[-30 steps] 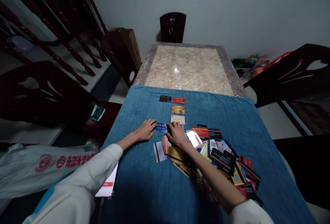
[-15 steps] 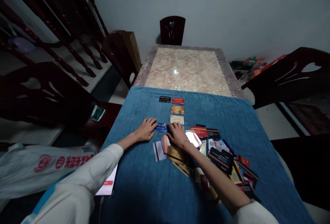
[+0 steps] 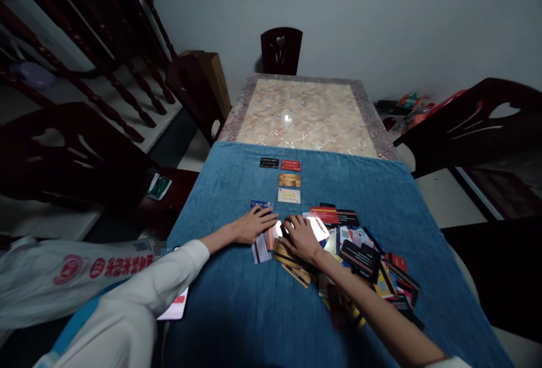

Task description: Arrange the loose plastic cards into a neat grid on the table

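Observation:
My left hand [image 3: 252, 227] lies palm down with its fingers stretched out, just in front of a blue card [image 3: 261, 205], partly covering it. Under and below that hand are a pale card with a dark stripe [image 3: 261, 249] and a pinkish card [image 3: 271, 239]. My right hand [image 3: 301, 236] rests on the near cards with bent, slightly parted fingers; no card shows clearly gripped. A bright glare sits beside its fingertips. Gold cards [image 3: 288, 254] are under its near side. Beyond the hands lie a black card [image 3: 269, 162], a red card [image 3: 291, 165], a gold card [image 3: 289, 180] and a whitish card [image 3: 289, 195].
A loose heap of many cards [image 3: 359, 261] spreads to the right, partly behind my right forearm. A lit phone [image 3: 173, 307] lies by my left sleeve. The blue cloth [image 3: 237, 300] covers the table's near part. Dark wooden chairs [image 3: 279, 52] stand around it.
Both hands have come off the blue card, which now lies alone left of the column. My left hand moved nearer and right; my right hand moved nearer and right onto the cards.

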`<state>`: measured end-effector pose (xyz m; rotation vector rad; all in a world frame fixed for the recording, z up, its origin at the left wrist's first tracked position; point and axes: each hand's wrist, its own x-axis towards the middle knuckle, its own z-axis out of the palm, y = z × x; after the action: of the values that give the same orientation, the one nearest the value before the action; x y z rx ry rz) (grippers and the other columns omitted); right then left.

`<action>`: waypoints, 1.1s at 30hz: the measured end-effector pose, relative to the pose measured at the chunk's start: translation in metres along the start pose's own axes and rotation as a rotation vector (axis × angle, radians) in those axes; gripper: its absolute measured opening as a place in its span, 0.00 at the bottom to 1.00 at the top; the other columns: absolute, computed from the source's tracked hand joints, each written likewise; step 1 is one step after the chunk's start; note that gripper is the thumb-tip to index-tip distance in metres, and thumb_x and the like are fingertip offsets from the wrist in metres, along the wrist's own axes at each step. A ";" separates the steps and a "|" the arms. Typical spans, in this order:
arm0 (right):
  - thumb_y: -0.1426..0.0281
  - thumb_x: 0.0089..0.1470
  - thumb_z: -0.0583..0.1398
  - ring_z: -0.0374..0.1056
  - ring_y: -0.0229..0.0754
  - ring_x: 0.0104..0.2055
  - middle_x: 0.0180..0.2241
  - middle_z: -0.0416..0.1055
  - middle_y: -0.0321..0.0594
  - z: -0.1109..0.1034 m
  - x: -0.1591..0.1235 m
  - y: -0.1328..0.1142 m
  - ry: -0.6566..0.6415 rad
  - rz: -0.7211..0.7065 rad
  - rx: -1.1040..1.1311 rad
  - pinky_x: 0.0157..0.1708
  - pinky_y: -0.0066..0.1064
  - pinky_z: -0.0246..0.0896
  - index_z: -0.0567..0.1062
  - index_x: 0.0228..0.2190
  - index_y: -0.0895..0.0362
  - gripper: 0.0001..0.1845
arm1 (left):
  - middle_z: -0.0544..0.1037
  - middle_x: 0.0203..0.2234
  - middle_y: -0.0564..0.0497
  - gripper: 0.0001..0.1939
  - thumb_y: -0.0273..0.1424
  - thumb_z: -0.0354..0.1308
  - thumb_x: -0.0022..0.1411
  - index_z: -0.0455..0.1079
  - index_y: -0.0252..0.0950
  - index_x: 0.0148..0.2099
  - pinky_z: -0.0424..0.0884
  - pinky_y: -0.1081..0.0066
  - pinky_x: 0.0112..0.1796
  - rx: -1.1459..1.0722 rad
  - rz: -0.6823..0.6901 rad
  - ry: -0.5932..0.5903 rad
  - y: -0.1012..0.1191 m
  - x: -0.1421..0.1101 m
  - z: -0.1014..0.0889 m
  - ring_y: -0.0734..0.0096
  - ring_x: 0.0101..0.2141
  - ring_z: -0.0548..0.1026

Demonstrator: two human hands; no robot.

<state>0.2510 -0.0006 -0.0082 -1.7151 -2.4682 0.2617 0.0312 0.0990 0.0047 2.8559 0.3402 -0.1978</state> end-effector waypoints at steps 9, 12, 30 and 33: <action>0.60 0.60 0.57 0.57 0.52 0.51 0.50 0.68 0.47 -0.009 -0.012 0.001 -0.086 -0.012 0.026 0.49 0.43 0.50 0.72 0.47 0.53 0.16 | 0.66 0.60 0.39 0.32 0.26 0.55 0.56 0.59 0.36 0.64 0.52 0.49 0.59 0.017 0.060 -0.005 0.001 -0.008 -0.003 0.48 0.62 0.58; 0.61 0.59 0.57 0.57 0.52 0.52 0.50 0.67 0.46 -0.013 -0.011 0.003 -0.138 -0.006 0.045 0.48 0.42 0.50 0.73 0.47 0.53 0.16 | 0.65 0.61 0.38 0.28 0.27 0.57 0.54 0.66 0.34 0.58 0.51 0.50 0.59 0.034 0.067 -0.011 0.003 -0.011 -0.007 0.47 0.61 0.59; 0.50 0.58 0.55 0.56 0.55 0.51 0.49 0.67 0.51 -0.013 0.009 -0.043 -0.156 -0.053 0.066 0.49 0.47 0.49 0.70 0.51 0.58 0.29 | 0.71 0.54 0.33 0.29 0.31 0.56 0.54 0.65 0.29 0.59 0.55 0.53 0.58 0.060 0.177 0.022 -0.002 -0.030 -0.001 0.48 0.57 0.64; 0.50 0.56 0.57 0.54 0.56 0.53 0.51 0.66 0.52 -0.011 0.009 -0.046 -0.160 -0.061 0.076 0.50 0.48 0.49 0.69 0.53 0.58 0.31 | 0.72 0.51 0.34 0.29 0.30 0.57 0.52 0.66 0.32 0.58 0.56 0.54 0.57 0.043 0.170 0.019 -0.002 -0.032 0.002 0.48 0.56 0.65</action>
<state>0.2081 -0.0065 0.0124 -1.6457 -2.5788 0.4982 -0.0004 0.0936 0.0073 2.9122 0.0960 -0.1468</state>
